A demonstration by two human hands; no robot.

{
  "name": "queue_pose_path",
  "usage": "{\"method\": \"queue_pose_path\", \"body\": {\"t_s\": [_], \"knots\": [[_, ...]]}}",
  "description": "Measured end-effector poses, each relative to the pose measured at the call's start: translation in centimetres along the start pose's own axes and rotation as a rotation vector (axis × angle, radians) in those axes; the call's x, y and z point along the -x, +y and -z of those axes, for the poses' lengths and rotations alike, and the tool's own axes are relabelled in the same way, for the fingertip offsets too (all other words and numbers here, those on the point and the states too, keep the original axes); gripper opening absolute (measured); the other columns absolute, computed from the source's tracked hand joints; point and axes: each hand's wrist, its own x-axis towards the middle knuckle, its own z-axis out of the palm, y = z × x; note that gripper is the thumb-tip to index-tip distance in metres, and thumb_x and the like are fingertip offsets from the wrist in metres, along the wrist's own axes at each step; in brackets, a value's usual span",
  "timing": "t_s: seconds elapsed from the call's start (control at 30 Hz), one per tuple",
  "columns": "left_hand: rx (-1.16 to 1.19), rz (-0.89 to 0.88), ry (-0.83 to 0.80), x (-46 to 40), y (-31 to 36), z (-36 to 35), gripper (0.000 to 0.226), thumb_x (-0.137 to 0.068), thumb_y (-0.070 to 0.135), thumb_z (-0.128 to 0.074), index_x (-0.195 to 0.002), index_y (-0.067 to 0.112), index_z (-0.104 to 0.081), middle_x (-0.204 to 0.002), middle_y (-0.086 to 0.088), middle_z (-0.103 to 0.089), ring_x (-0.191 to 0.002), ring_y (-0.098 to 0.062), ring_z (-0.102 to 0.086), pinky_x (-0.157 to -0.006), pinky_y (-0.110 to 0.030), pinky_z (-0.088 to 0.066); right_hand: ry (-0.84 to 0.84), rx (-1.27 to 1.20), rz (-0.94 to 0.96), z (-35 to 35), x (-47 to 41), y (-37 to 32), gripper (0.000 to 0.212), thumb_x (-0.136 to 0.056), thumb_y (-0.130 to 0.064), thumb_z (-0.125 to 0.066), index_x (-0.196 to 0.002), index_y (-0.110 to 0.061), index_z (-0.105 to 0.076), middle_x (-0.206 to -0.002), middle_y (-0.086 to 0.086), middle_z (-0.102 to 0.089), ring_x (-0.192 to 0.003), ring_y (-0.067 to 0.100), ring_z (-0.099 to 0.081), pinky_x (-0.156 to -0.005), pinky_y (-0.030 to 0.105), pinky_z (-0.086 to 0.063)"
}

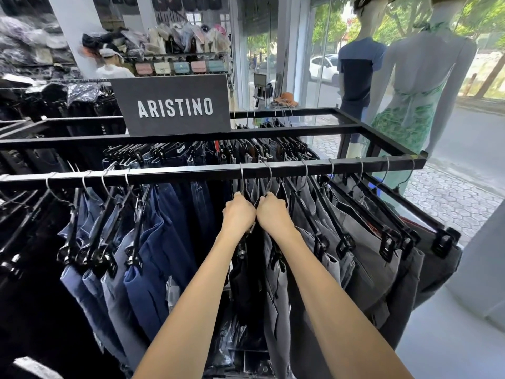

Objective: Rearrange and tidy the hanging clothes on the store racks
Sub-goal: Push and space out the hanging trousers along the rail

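Both hands' fingers [240,199] grip hangers [243,187] under rail [191,170].

Dark "ARISTINO" sign [175,106] upright, centre. Beyond it, shelf of pastel handbags [180,67] in a row, bagged goods above. At right, two mannequins by the window: navy T-shirt mannequin [359,69], green-print dress mannequin [418,86]. White car [323,67] outside.

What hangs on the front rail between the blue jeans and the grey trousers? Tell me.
In the head view, black trousers hang there, below the left hand. Both hands grip hangers; the right hand touches the left.
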Motion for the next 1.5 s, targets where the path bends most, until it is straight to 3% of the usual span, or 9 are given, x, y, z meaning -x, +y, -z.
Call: {"method": "queue_pose_path", "body": {"t_s": [0.23, 0.47, 0.57, 0.7, 0.87, 1.03, 1.17, 1.33, 1.5], "knots": [[0.046, 0.011, -0.003, -0.8, -1.3, 2.1, 0.063, -0.091, 0.054, -0.049, -0.135, 0.009, -0.047, -0.127, -0.012, -0.059, -0.113, -0.033, -0.057, -0.093, -0.044, -0.052, -0.063, 0.025, -0.016, 2.6, -0.1, 0.0, 0.039, -0.101, -0.029, -0.047, -0.118, 0.005, -0.056, -0.124, 0.028, -0.058, -0.116, 0.040, -0.056, -0.089, 0.036, -0.045], [0.298, -0.019, -0.209, -1.7, -3.3, 4.4, 0.035, -0.096, 0.037, -0.057, -0.113, 0.007, -0.060, -0.106, -0.009, -0.067, -0.089, -0.017, -0.067, -0.071, -0.033, -0.059, 0.030, 0.113, 0.017, 3.7, 2.3, -1.9, 0.024, -0.098, -0.019, -0.048, -0.105, 0.002, -0.056, -0.117, 0.028, -0.060, -0.106, 0.040, -0.058, -0.079, 0.034, -0.042], [0.290, -0.086, -0.236, -1.8, -4.6, 5.9, 0.030, -0.096, 0.030, -0.059, -0.115, 0.008, -0.063, -0.105, -0.009, -0.068, -0.089, -0.018, -0.067, -0.072, -0.031, -0.057, 0.126, 0.120, 0.039, 3.6, 3.6, -3.4, 0.021, -0.098, -0.021, -0.048, -0.087, -0.003, -0.051, -0.099, 0.023, -0.060, -0.089, 0.037, -0.058, -0.070, 0.033, -0.041], [0.310, -0.164, -0.218, -2.2, -6.8, 8.6, 0.017, -0.096, 0.024, -0.057, -0.104, 0.013, -0.068, -0.103, -0.009, -0.071, -0.093, -0.019, -0.070, -0.078, -0.031, -0.059, 0.244, 0.186, -0.026, 1.7, 4.8, -5.1, 0.017, -0.096, -0.020, -0.052, -0.084, -0.008, -0.048, -0.104, 0.023, -0.063, -0.103, 0.040, -0.059, -0.074, 0.032, -0.038], [0.238, -0.249, -0.224, -2.2, -8.6, 10.1, 0.019, -0.093, 0.026, -0.056, -0.091, 0.018, -0.073, -0.095, -0.007, -0.073, -0.091, -0.022, -0.070, -0.084, -0.041, -0.059, 0.001, 0.200, -0.138, -2.1, 4.4, -6.1, 0.033, -0.095, -0.028, -0.056, -0.114, -0.001, -0.057, -0.119, 0.023, -0.063, -0.111, 0.037, -0.060, -0.080, 0.028, -0.043], [0.078, -0.296, -0.150, -1.0, -9.9, 10.7, 0.024, -0.088, 0.031, -0.055, -0.097, 0.024, -0.076, -0.096, 0.001, -0.074, -0.096, -0.018, -0.068, -0.091, -0.035, -0.053, -0.120, -0.143, -0.241, -3.9, 3.0, -5.8, 0.020, -0.085, 0.002, -0.038, -0.104, 0.007, -0.042, -0.092, 0.023, -0.069, -0.073, 0.040, -0.073, -0.074, 0.056, -0.059], [0.058, -0.289, -0.106, -0.8, -10.6, 11.0, 0.023, -0.091, 0.027, -0.054, -0.100, 0.023, -0.075, -0.101, -0.001, -0.074, -0.100, -0.021, -0.067, -0.092, -0.033, -0.051, -0.154, -0.380, -0.185, -5.6, 3.3, -7.2, 0.028, -0.090, 0.009, -0.030, -0.115, -0.001, -0.038, -0.094, 0.021, -0.067, -0.075, 0.048, -0.070, -0.073, 0.064, -0.056], [-0.008, -0.285, -0.022, -2.0, -10.6, 11.6, 0.044, -0.095, 0.028, -0.057, -0.137, 0.016, -0.053, -0.130, -0.005, -0.062, -0.123, -0.023, -0.054, -0.104, -0.032, -0.041, -0.276, -0.333, -0.091, -5.9, 2.9, -7.4, 0.055, -0.093, 0.009, -0.028, -0.147, 0.004, -0.026, -0.094, 0.016, -0.064, -0.051, 0.029, -0.069, -0.045, 0.039, -0.057], [-0.178, -0.433, 0.016, -3.6, -10.8, 10.6, 0.058, -0.093, 0.031, -0.061, -0.146, 0.022, -0.041, -0.150, -0.002, -0.039, -0.139, -0.020, -0.036, -0.113, -0.035, -0.032, -0.529, -0.224, 0.087, -3.2, 2.5, -6.8, 0.034, -0.100, 0.004, -0.039, -0.133, 0.009, -0.045, -0.095, 0.017, -0.067, -0.068, 0.018, -0.071, -0.063, 0.038, -0.063]]}}
